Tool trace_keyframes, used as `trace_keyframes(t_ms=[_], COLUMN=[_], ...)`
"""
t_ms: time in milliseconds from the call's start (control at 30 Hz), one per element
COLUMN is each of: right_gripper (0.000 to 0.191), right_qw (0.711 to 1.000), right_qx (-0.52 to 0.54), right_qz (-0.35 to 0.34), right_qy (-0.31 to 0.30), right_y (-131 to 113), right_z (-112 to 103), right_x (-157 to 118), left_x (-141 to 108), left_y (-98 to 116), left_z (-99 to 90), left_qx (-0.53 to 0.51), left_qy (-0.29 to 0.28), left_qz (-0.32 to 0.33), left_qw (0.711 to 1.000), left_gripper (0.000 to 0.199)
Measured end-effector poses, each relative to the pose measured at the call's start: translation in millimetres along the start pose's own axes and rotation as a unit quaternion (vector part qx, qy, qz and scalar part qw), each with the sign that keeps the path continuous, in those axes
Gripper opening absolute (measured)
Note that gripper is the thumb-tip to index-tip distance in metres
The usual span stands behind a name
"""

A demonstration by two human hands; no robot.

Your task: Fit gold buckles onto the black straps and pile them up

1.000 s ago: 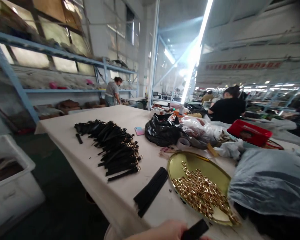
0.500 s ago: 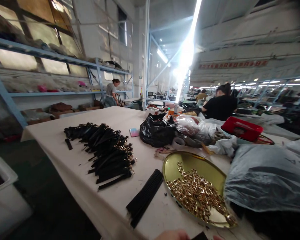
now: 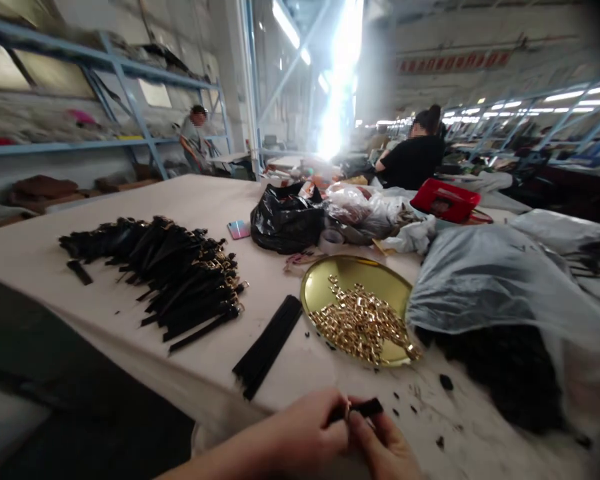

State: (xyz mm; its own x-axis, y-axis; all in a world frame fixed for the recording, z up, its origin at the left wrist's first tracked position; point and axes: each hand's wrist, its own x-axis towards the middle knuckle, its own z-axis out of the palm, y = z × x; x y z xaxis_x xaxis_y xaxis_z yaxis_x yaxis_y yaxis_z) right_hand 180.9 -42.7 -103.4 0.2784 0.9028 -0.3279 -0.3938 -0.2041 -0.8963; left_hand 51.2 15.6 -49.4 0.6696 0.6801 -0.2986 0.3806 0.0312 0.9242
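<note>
Close to the table's front edge, my left hand point(image 3: 313, 423) is closed around one end of a short black strap point(image 3: 369, 407). My right hand point(image 3: 386, 448) pinches the same strap from the other side, thumb and fingers pressed on it. A small gold glint, perhaps a buckle, shows between the hands; its shape is blurred. Beyond them lies a round gold tray point(image 3: 315, 273) with a heap of gold buckles point(image 3: 365, 320). A neat bundle of black straps point(image 3: 270, 347) rests left of the tray. Farther left spreads a large pile of black straps with gold buckles point(image 3: 180, 273).
A black plastic bag point(image 3: 287, 220), a phone point(image 3: 239, 229), a tape roll point(image 3: 331, 240) and a red basket point(image 3: 445, 200) are toward the back. A translucent bag point(image 3: 480, 280) over black material stands right. Black scraps point(image 3: 446, 382) dot the table. Two people work beyond.
The view has tilted down and turned right, so table items sit higher and farther left. My hands, barely visible at the bottom edge before, now show plainly with the black strap.
</note>
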Motion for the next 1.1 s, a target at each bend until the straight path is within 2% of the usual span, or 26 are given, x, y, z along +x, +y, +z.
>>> trace_keyframes(t_ms=[67,100,200,300,367,433,533,633,800,900,1000,1100], right_gripper=[0.035,0.034,0.027,0.028,0.028,0.026,0.023,0.021,0.025,0.024,0.020,0.016], right_qw=[0.999,0.997,0.990,0.985,0.991,0.999,0.994,0.992,0.994,1.000,0.979,0.967], right_qx=[-0.030,-0.050,-0.107,-0.140,-0.110,-0.023,0.101,0.116,0.101,0.004,-0.160,-0.220], right_qz=[-0.033,-0.056,-0.091,-0.093,-0.072,-0.016,0.052,0.050,0.045,-0.020,-0.121,-0.126], right_qy=[0.007,0.010,0.014,0.031,0.039,0.028,0.001,0.002,-0.005,0.015,0.027,-0.009], right_y=[-0.3,-1.4,-7.2,-14.0,-17.2,-18.4,-16.9,-14.1,-11.5,-9.0,-6.9,-7.5], right_z=[3.8,5.2,5.9,3.0,1.5,1.2,2.2,3.0,3.6,-0.6,-10.0,-19.5], right_x=[-6.8,-9.6,-16.6,-20.7,-21.3,-21.0,-21.0,-23.7,-33.0,-40.2,-47.1,-51.4], left_x=[-1.2,-1.3,-2.3,-4.6,-5.9,-6.9,-9.2,-13.6,-21.7,-24.6,-27.3,-30.7], left_y=[5.7,6.4,4.4,2.7,3.1,3.6,3.2,2.5,1.8,-1.9,-6.1,-6.8], left_z=[2.4,3.3,3.4,1.5,1.8,4.6,12.3,18.3,21.5,26.1,32.2,36.0], left_qx=[-0.089,-0.111,-0.128,-0.130,-0.134,-0.143,-0.152,-0.167,-0.209,-0.217,-0.213,-0.172], left_qy=[-0.037,-0.046,-0.073,-0.094,-0.102,-0.105,-0.074,-0.048,-0.063,-0.051,-0.052,-0.068], left_qz=[-0.069,-0.084,-0.067,-0.046,-0.046,-0.049,-0.053,-0.060,-0.057,-0.072,-0.075,-0.063], left_qw=[0.993,0.989,0.987,0.986,0.985,0.983,0.984,0.983,0.974,0.972,0.973,0.981], left_gripper=[0.022,0.019,0.017,0.020,0.019,0.019,0.019,0.021,0.028,0.030,0.030,0.027])
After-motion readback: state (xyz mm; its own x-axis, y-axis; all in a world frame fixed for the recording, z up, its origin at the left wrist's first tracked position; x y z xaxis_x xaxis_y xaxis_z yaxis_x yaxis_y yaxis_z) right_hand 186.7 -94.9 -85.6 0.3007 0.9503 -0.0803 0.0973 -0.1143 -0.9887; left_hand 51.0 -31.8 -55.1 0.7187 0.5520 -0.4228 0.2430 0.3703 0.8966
